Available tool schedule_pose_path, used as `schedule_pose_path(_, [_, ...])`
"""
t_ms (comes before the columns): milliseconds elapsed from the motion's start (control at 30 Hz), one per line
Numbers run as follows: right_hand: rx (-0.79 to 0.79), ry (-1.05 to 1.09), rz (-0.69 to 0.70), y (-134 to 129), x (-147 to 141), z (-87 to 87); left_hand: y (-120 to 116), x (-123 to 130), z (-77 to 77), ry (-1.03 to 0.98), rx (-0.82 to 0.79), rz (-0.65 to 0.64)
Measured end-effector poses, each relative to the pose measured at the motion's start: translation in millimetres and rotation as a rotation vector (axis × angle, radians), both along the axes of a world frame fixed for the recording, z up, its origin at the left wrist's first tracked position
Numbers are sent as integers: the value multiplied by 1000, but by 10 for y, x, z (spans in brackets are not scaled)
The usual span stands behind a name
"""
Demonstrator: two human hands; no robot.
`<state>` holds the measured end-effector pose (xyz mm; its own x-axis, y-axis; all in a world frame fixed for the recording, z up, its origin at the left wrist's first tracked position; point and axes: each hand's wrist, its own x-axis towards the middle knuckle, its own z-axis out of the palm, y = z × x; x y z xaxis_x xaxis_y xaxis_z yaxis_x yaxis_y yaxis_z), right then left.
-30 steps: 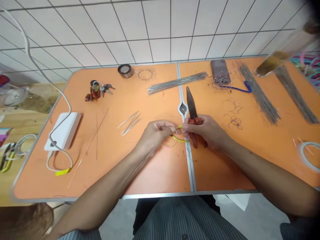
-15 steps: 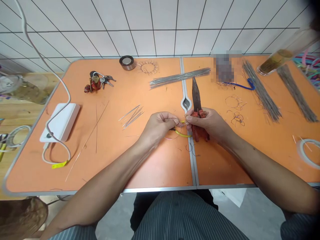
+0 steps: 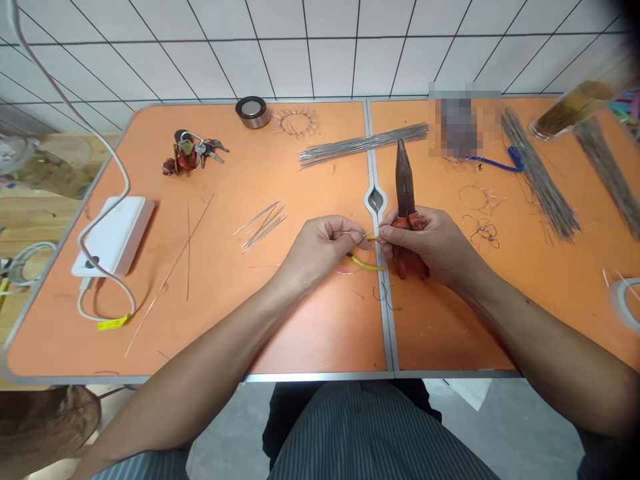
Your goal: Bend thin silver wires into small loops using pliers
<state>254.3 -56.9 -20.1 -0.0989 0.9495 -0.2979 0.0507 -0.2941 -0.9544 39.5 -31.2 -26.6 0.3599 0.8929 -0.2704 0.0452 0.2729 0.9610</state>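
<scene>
My left hand (image 3: 327, 247) is closed, its thumb and finger pinching a thin wire near the table's centre seam. Red-handled long-nose pliers (image 3: 405, 193) rest in my right hand (image 3: 433, 240), jaws pointing away from me. The thumb and fingertip of that hand also pinch at the wire piece. Between the two hands, thin wire loops and a yellow-coated piece (image 3: 367, 264) show; their exact shape is too fine to make out. Short cut wires (image 3: 264, 228) lie left of my left hand.
Wire bundles (image 3: 363, 143) lie at the back and right (image 3: 543, 177). A tape roll (image 3: 253, 112), keys (image 3: 200, 150) and a white power box (image 3: 114, 233) with a cable are on the left. A glass of brown liquid (image 3: 573, 110) stands at the back right.
The view has shifted slightly. The pliers and my right hand are a little farther right, and the gap between my hands is slightly wider.
</scene>
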Motion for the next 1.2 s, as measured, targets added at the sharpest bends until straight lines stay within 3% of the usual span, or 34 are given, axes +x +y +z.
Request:
schedule_pose_path(133, [47, -19, -84, -4, -32, 75, 22, -1, -43, -29, 0, 12])
schedule_pose_path(233, [93, -71, -84, -2, -35, 152, 51, -11, -68, -11, 88, 63])
schedule_pose_path(400, [98, -151, -136, 7, -14, 233, 11, -7, 38, 184, 400, 359])
schedule_pose_path(433, [107, -149, -150, 10, -7, 228, -20, 2, 70, 173, 428, 371])
schedule_pose_path(567, [154, -72, -196, 16, 19, 165, -157, 69, 118, 32, 207, 191])
schedule_pose_path(700, [174, -52, -183, -14, -7, 166, -212, 164, 22, -109, 61, 86])
schedule_pose_path(933, [120, -148, -175, -85, -112, 303, -189, 229, -68, -266, 52, 47])
schedule_pose_path(1200, [137, -134, -148, -103, -95, 296, -159, 188, -84, -331, -49, 55])
